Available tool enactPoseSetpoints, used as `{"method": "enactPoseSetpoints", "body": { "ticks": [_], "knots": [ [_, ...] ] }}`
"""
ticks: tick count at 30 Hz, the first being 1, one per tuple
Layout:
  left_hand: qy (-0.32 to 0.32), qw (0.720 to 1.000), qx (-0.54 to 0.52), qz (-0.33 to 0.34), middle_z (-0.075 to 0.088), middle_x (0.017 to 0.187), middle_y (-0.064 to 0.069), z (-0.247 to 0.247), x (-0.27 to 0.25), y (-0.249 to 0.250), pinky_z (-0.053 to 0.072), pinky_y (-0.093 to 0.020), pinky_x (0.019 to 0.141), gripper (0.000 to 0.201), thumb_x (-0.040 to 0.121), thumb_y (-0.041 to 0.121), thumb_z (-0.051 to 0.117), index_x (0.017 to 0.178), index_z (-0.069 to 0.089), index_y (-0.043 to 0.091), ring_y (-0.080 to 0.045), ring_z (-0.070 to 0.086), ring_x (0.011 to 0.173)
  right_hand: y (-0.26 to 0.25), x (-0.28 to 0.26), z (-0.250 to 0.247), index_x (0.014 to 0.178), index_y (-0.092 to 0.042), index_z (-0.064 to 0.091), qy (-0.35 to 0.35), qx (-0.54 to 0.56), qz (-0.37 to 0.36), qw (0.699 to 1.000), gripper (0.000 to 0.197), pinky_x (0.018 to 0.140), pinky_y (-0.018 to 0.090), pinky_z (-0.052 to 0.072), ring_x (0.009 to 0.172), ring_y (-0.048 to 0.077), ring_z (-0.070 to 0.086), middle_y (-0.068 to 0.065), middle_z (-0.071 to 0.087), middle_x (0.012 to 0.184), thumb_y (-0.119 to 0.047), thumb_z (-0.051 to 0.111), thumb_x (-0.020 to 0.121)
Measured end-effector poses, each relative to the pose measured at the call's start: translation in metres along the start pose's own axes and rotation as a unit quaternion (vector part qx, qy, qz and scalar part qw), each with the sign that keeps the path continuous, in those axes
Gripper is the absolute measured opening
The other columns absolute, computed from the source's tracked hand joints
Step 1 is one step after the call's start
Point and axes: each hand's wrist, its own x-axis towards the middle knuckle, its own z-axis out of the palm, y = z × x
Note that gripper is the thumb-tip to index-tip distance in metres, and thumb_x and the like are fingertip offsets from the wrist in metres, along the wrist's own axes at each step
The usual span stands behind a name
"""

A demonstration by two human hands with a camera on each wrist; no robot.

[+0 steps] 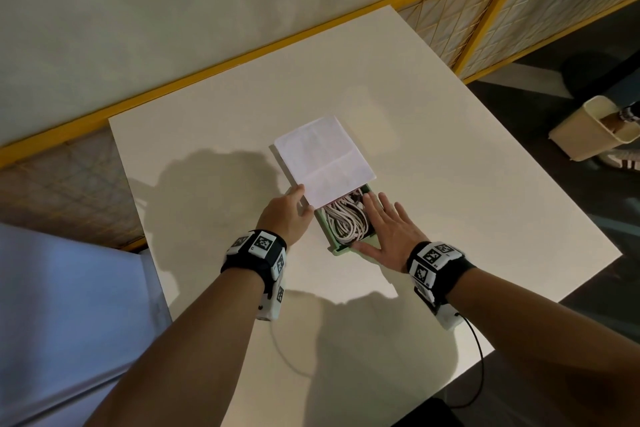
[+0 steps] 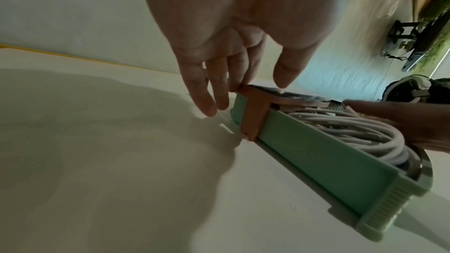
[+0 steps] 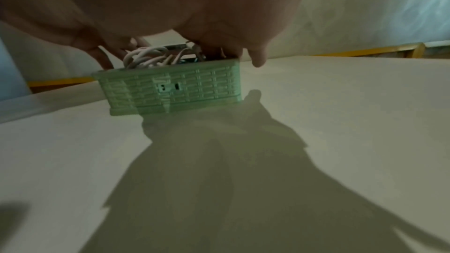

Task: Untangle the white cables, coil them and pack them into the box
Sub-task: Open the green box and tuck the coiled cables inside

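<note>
Our left fingers (image 2: 207, 91) hung nearly straight, their tips against the near corner of the white lid (image 1: 325, 158); whether they pinched it we could not tell. Our right hand (image 1: 388, 229) lay flat with fingers spread and straight, pressing on the white cables (image 1: 346, 222) and the box's right rim. The cables were smooth, round cords looped in the mint-green box (image 1: 341, 249), mid-table and half covered by the flat lid. Only the right wrist view showed the box's basket-weave end wall (image 3: 194, 86); only the left wrist view showed its smooth long side (image 2: 316, 147). Both forearms reached forward over the matte white table (image 1: 450, 149).
</note>
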Motion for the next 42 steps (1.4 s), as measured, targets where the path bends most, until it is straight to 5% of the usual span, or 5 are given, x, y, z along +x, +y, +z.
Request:
{"method": "enactPoseSetpoints", "body": {
  "ticks": [11,16,21,26,42],
  "knots": [
    [-0.002,1.0,0.001,0.004,0.066,0.116,-0.02,0.002,0.003,-0.002,0.049,-0.038,0.09,0.042,0.092,0.025,0.053,0.128,0.051,0.006,-0.036,0.061,0.107,0.006,0.001,-0.008,0.147,-0.008,0.005,-0.035,-0.099,-0.029,0.994,0.092,0.116,0.049,-0.006,0.146,0.027,-0.003,0.011,-0.005,0.158,-0.072,0.015,0.083],
    [-0.003,1.0,0.002,-0.012,0.061,0.127,-0.016,0.004,0.005,-0.002,0.046,-0.036,0.094,0.051,0.093,0.038,0.052,0.136,0.047,0.01,-0.033,0.058,0.115,0.003,0.012,0.002,0.125,-0.006,0.057,-0.071,-0.162,0.009,0.984,0.086,0.099,0.056,0.04,0.124,0.033,0.052,0.018,0.054,0.134,-0.052,-0.009,0.094],
    [0.002,1.0,0.01,-0.022,0.061,0.129,-0.015,0.007,0.006,0.0,0.045,-0.036,0.095,0.053,0.092,0.039,0.053,0.137,0.047,0.011,-0.033,0.057,0.116,-0.005,0.023,-0.007,0.148,-0.011,0.009,-0.051,-0.195,-0.008,0.979,0.083,0.115,0.054,-0.005,0.146,0.029,0.004,0.014,0.007,0.158,-0.058,-0.011,0.083],
    [0.014,0.999,0.029,-0.03,0.061,0.128,-0.014,0.008,0.008,0.002,0.045,-0.037,0.093,0.058,0.09,0.047,0.054,0.136,0.047,0.011,-0.033,0.057,0.115,-0.009,0.04,-0.013,0.148,-0.008,-0.001,-0.043,-0.16,-0.013,0.986,0.073,0.119,0.047,0.009,0.146,0.03,-0.005,0.014,-0.002,0.158,-0.053,0.02,0.095],
    [0.019,0.999,0.026,-0.043,0.061,0.128,-0.01,0.009,0.009,0.002,0.046,-0.037,0.093,0.06,0.087,0.046,0.06,0.136,0.048,0.014,-0.031,0.056,0.116,0.014,0.022,-0.005,0.088,-0.005,0.065,0.218,0.049,-0.054,0.973,0.011,0.054,0.037,0.057,0.075,0.033,0.065,0.013,0.066,0.089,-0.006,0.07,0.078]
  ]
}}
